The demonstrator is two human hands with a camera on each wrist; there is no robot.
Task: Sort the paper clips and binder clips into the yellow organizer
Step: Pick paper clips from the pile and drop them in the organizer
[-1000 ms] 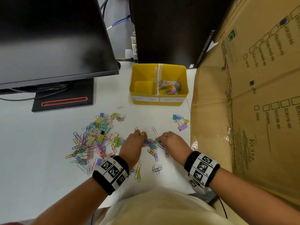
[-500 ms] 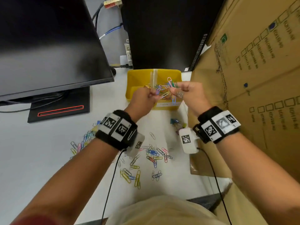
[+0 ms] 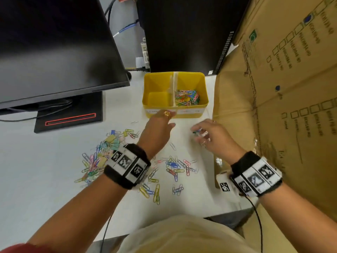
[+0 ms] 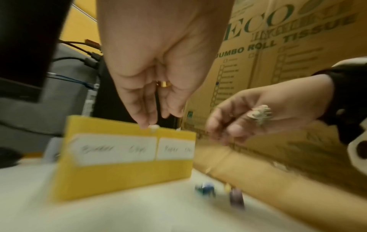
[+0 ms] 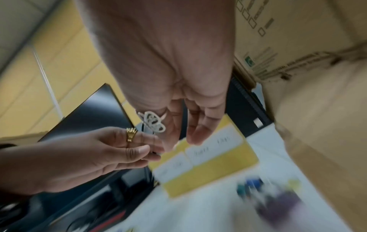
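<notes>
Yellow plastic two-compartment organizer [image 3: 175, 111] awaits; I hover my empty, relaxed left hand [image 3: 158, 130] and right hand [image 3: 214, 136] above scattered clips to gather more.

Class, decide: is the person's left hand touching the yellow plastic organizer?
Cannot tell. In the head view the left hand overlaps the yellow plastic organizer's front; the left wrist view is blurred.

My monitor [image 3: 54, 48] stands left, a black tower [image 3: 182, 33] behind, and a cardboard box [image 3: 282, 88] to my right.
</notes>
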